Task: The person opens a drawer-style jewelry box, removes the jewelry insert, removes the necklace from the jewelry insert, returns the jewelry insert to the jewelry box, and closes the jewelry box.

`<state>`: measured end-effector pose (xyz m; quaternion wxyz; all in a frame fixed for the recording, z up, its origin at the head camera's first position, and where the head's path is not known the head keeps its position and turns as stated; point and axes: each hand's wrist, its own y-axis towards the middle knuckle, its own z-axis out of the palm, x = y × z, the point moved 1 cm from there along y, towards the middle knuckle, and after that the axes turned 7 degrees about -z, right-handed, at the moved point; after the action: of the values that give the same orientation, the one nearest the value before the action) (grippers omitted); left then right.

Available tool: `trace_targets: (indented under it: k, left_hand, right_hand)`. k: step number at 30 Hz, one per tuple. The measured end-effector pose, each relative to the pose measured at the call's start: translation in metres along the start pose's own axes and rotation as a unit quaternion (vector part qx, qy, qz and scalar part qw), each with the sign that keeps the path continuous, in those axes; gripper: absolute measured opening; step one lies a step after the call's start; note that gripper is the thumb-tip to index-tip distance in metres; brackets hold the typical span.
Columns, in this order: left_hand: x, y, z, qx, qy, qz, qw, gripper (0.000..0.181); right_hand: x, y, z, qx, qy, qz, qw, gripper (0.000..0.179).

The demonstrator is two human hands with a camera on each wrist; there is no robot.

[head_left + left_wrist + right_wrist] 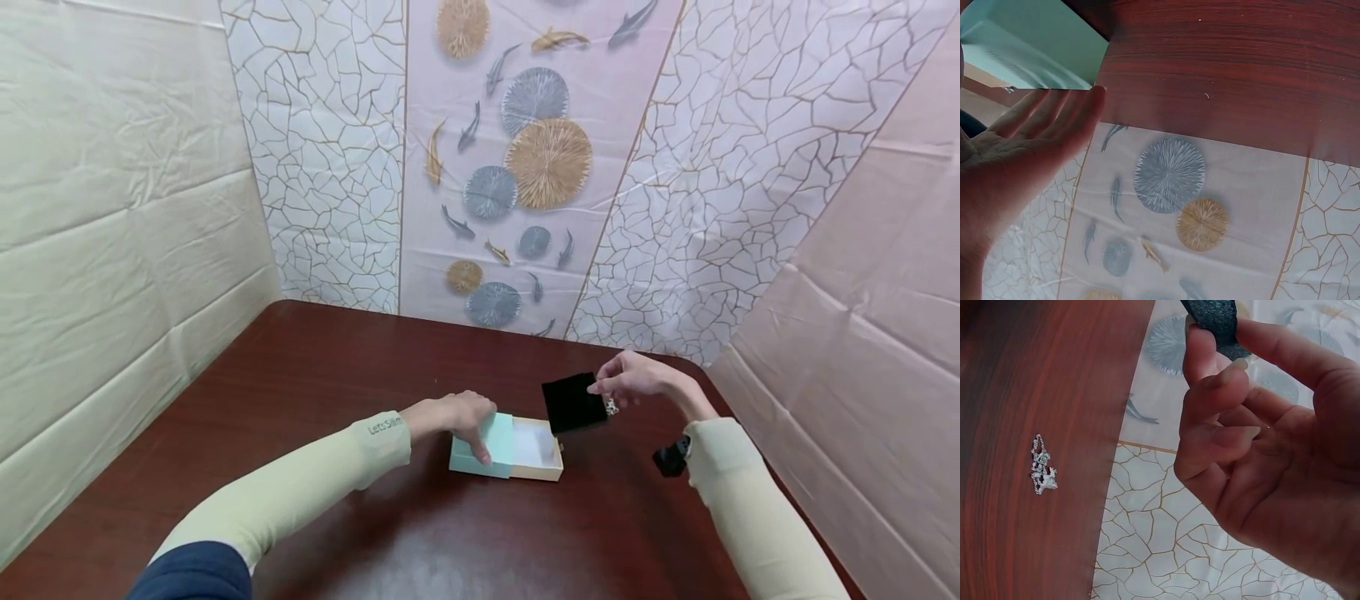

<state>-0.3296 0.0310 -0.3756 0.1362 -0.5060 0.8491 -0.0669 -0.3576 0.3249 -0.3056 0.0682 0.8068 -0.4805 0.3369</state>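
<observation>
My left hand (457, 412) grips a mint-green box sleeve (497, 437), thumb on the near side, other fingers along the far side. From the sleeve's right end a cream drawer (536, 473) sticks out, its visible inside white. Higher and to the right, my right hand (637, 377) pinches a black square pad (568, 407) by its edge, between thumb and fingertips. The pad is tilted beside the drawer's far right corner. On the table under the right hand lies a silver chain (1041, 467), a bracelet or necklace, apart from the fingers.
The dark red wooden table (337, 358) carries the box. Patterned cloth (330, 167) hangs behind it, and pale fabric walls (112, 208) close in both sides. A black device (671, 458) is strapped to the right wrist.
</observation>
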Motion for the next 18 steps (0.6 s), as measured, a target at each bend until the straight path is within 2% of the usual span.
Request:
trace_targets:
  k: [12, 18]
  left_hand:
    - [0.001, 0.003, -0.001, 0.003, -0.014, -0.008, 0.9999, 0.077]
    - [0.001, 0.005, -0.001, 0.004, -0.025, -0.006, 0.9997, 0.075]
  right_hand:
    - [-0.003, 0.006, 0.010, 0.029, 0.006, 0.002, 0.9996, 0.025]
    - [-0.004, 0.008, 0.014, 0.033, 0.002, -0.004, 0.9994, 0.029]
